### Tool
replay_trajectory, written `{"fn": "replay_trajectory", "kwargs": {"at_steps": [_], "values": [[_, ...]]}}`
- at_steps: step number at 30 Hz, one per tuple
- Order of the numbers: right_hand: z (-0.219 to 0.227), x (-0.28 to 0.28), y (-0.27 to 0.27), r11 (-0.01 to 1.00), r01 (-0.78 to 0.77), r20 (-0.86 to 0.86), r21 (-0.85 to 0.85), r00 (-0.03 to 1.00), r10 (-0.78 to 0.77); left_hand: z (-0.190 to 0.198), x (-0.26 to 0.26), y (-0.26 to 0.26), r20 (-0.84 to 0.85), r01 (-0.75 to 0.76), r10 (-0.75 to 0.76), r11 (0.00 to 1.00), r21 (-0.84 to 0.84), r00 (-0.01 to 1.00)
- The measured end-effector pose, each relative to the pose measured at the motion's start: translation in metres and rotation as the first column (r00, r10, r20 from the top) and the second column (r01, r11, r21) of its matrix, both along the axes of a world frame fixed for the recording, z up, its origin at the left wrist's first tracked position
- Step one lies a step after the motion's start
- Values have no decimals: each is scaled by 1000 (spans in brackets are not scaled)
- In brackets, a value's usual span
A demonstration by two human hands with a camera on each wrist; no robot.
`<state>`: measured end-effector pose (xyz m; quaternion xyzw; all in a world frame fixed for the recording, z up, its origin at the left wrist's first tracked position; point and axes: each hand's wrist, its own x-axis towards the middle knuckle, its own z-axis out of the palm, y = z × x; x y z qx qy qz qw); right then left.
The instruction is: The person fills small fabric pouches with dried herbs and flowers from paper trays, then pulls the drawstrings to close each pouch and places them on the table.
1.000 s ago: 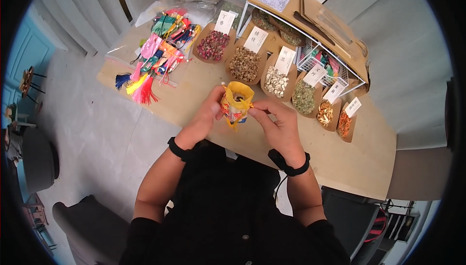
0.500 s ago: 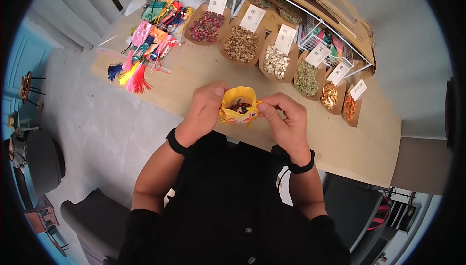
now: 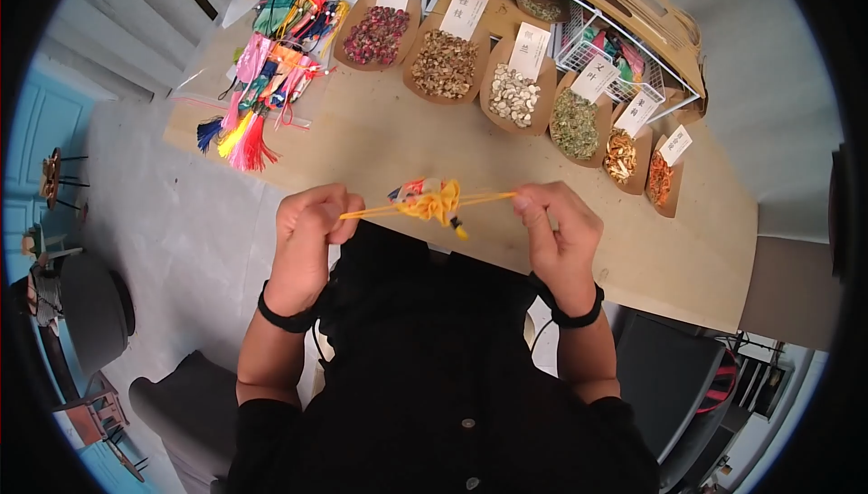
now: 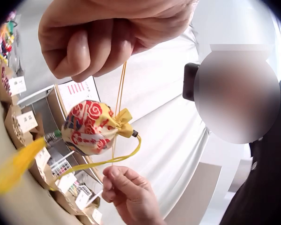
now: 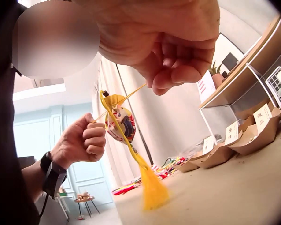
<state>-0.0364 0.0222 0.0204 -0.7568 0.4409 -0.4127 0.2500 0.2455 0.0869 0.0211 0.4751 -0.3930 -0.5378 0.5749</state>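
Between my two hands hangs a small yellow drawstring sachet [image 3: 430,199], its mouth gathered into tight ruffles. Red and dark patterns cover its round body [image 4: 88,127], and a yellow tassel [image 5: 153,187] dangles from its bottom. My left hand [image 3: 312,232] grips the drawstring's loop on one side, fingers curled into a fist. On the other side my right hand [image 3: 561,227] pinches the opposite loop between thumb and fingers. Both strings run taut to the sachet's neck. A yellow cord with a dark bead [image 4: 135,133] loops from the neck. The sachet's contents are hidden.
Labelled paper trays of dried herbs, such as the rosebud tray [image 3: 376,35] and the orange-petal tray [image 3: 660,178], stand in a row along the table [image 3: 380,132]. Colourful tasselled pouches [image 3: 280,60] lie on a plastic bag at left. Behind the trays is a wooden-topped rack [image 3: 633,6].
The sachet's mouth stood open with bits visible inside; now it is drawn closed. My hands have moved apart, left and right, pulling the drawstrings straight.
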Motion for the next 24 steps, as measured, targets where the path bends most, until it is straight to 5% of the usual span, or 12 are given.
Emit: {"fn": "replay_trajectory", "kwargs": {"at_steps": [4, 7, 11, 14, 17, 19, 21, 23, 24], "values": [[7, 2, 16, 998, -60, -7, 31, 998, 61, 4, 7, 31, -97, 7, 4, 994, 108, 995], [16, 0, 26, 947, -259, 33, 188, 966, 257, 1, 25, 63, -57, -13, 17, 997, 76, 998], [34, -3, 22, 751, -545, 160, 373, 835, 527, 28, 53, 89, 16, 189, -191, 979, 76, 981], [41, 14, 13, 650, -617, 157, 444, 768, 621, 33, 65, 89, 143, 59, -69, 996, 72, 987], [18, 46, -11, 574, -451, 231, 683, 879, 417, 12, 88, 48, 291, -60, 43, 997, 48, 956], [-29, 71, -38, 711, -352, 176, 609, 934, 313, -15, 106, 11, 468, -120, 42, 983, 138, 883], [-55, 96, -60, 761, -242, 71, 602, 965, 251, -53, 120, -34, 636, -140, 133, 989, -40, 760], [-77, 113, -74, 833, -167, 43, 527, 984, 170, -69, 119, -70, 865, -278, 177, 959, -45, 470], [-82, 119, -80, 864, -126, 34, 488, 992, 125, -65, 114, -81, 886, -305, 193, 950, -62, 422]]}}
